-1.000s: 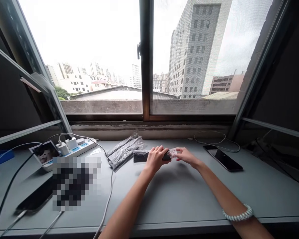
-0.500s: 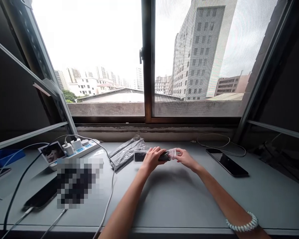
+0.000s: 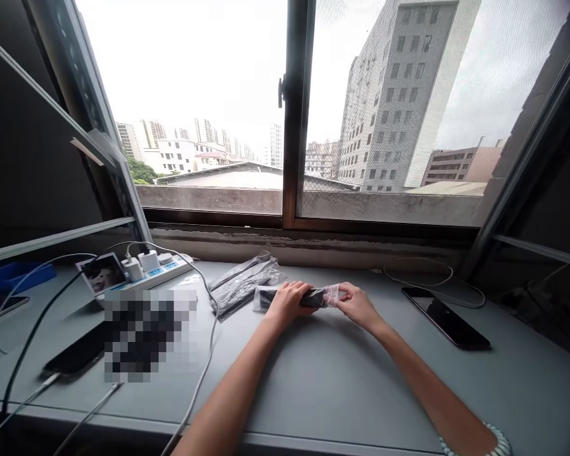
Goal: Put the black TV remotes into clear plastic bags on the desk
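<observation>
My left hand [image 3: 289,303] is closed over the middle of a long black item in a clear plastic bag [image 3: 316,297], just above or on the grey desk. The item's exact kind is hidden by the wrapping and my fingers. At its right end, my right hand [image 3: 356,305] pinches the gathered clear plastic. The bag's other end sticks out to the left of my left hand. Behind and to the left lies another clear bag [image 3: 244,285] with dark contents, touched by neither hand.
A black phone [image 3: 446,316] and a coiled white cable [image 3: 422,278] lie on the right. On the left are a power strip [image 3: 166,272] with chargers, a photo card [image 3: 102,274], a phone on a cable [image 3: 76,351] and a blue tray [image 3: 16,277]. A window [image 3: 292,126] stands behind.
The camera view has shifted a little, moving the window and desk items in the picture. Both hands keep their hold on the bagged item and its plastic end.
</observation>
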A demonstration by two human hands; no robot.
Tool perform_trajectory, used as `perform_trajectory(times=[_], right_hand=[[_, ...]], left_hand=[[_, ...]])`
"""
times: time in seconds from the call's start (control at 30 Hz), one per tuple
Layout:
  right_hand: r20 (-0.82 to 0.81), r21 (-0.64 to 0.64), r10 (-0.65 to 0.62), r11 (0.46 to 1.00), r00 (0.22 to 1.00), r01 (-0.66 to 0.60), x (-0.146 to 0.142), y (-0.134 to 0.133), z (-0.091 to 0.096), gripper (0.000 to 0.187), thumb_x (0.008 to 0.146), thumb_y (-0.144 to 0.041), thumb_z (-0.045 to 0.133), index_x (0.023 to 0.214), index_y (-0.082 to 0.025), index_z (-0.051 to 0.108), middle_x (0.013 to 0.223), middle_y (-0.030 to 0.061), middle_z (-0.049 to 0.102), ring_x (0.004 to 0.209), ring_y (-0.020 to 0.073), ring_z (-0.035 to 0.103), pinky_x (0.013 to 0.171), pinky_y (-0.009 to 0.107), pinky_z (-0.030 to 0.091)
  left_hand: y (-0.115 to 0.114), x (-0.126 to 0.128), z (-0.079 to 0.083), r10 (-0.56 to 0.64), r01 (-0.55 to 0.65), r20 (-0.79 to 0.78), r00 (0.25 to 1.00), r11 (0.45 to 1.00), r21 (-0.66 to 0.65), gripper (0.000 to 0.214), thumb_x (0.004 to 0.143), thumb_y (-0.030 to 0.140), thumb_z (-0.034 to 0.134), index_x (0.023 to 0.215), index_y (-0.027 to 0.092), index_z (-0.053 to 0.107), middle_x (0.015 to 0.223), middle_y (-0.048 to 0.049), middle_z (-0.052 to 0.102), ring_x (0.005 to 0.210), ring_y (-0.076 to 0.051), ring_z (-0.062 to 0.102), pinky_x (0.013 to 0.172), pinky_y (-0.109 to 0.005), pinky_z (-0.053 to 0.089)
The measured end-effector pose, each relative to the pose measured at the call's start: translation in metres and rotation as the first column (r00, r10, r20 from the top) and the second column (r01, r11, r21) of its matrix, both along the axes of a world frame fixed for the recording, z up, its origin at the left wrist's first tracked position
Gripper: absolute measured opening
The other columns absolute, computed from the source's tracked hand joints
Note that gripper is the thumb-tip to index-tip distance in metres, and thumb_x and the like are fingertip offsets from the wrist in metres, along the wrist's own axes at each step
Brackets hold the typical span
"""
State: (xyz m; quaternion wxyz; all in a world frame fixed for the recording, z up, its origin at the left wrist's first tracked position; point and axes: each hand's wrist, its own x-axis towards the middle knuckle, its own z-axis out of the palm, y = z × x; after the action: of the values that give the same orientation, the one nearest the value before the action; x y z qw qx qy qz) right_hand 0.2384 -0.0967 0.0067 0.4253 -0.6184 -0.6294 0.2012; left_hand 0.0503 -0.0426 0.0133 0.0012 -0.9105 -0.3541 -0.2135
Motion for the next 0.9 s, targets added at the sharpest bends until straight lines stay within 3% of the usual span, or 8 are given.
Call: perform_trajectory(times=[0.27, 0.6, 0.77, 0.9], right_hand=[[-0.041, 0.006, -0.004, 1.000, 0.999, 0.004, 0.007, 0.002, -0.003, 0.030, 0.063, -0.047, 0.068, 0.079, -0.023, 0.073, 0.099, 0.0070, 0.065, 0.071, 0.0196, 0.061, 0.061, 0.029, 0.046], [-0.128, -0.137, 0.062, 0.987, 0.990, -0.079, 0.023, -0.007, 0.007, 0.035, 0.064, -0.050, 0.066, 0.080, -0.020, 0.074, 0.116, 0.0095, 0.059, 0.079, 0.0205, 0.061, 0.053, 0.025, 0.046], [-0.231, -0.185, -0.047, 0.983, 0.972, 0.004, 0.040, -0.006, 0.004, 0.038, 0.067, -0.051, 0.064, 0.091, -0.022, 0.072, 0.119, 0.0061, 0.058, 0.097, 0.0214, 0.057, 0.057, 0.020, 0.047], [-0.376, -0.215, -0.192, 0.970, 0.906, 0.116, 0.047, 0.002, -0.008, 0.042, 0.066, -0.050, 0.066, 0.094, -0.019, 0.068, 0.101, 0.0062, 0.063, 0.089, 0.0185, 0.056, 0.046, 0.016, 0.041]], left_hand=[[0.000, 0.013, -0.008, -0.019, 0.019, -0.028, 0.999, 1.000, 0.010, 0.041, 0.072, 0.042, 0.067, 0.106, 0.022, 0.056, 0.098, -0.0037, 0.063, 0.093, -0.023, 0.057, 0.082, -0.033, 0.038], [0.005, 0.003, -0.010, 0.036, -0.035, 0.002, 0.999, 0.994, -0.101, 0.035, 0.068, 0.039, 0.070, 0.096, 0.022, 0.060, 0.095, -0.0029, 0.065, 0.092, -0.023, 0.058, 0.081, -0.033, 0.037], [0.006, 0.001, -0.013, 0.062, -0.052, 0.053, 0.997, 0.984, -0.172, 0.041, 0.067, 0.052, 0.067, 0.092, 0.021, 0.059, 0.094, -0.0025, 0.065, 0.089, -0.022, 0.059, 0.079, -0.031, 0.039], [0.005, 0.004, -0.017, 0.091, -0.072, 0.092, 0.992, 0.978, -0.195, 0.059, 0.059, 0.068, 0.063, 0.092, 0.019, 0.059, 0.093, -0.0049, 0.065, 0.091, -0.024, 0.058, 0.082, -0.031, 0.039]])
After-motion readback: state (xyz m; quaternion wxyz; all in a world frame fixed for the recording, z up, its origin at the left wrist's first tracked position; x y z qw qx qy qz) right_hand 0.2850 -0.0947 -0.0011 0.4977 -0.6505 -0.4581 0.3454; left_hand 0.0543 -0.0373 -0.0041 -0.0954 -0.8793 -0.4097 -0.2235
